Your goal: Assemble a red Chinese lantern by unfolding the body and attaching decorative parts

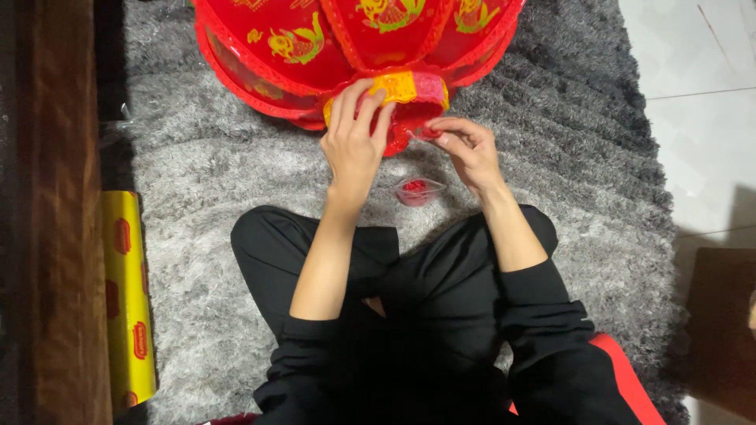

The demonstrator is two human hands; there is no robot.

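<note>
Legs: your crossed legs (409, 315) in plain black cloth lie closest, on the rug.
Rug: shaggy grey rug (205, 181), long soft pile, under you and the work.
Lantern: red lantern (354, 39) lies on the rug just beyond your knees; curved glossy panels with gold fish motifs, and a yellow patterned end ring (405, 85) facing you.
Left hand: your left hand (356, 138) is flat against the end ring, fingers extended over its rim, pressing, not clenched.
Right hand: your right hand (468, 149) pinches a small red piece (429, 132) between thumb and forefinger, right beside the ring.
Bag: small clear bag (419, 190) with red bits lies between your wrists.
Box: long yellow box (130, 299) lies at the rug's left edge.
</note>
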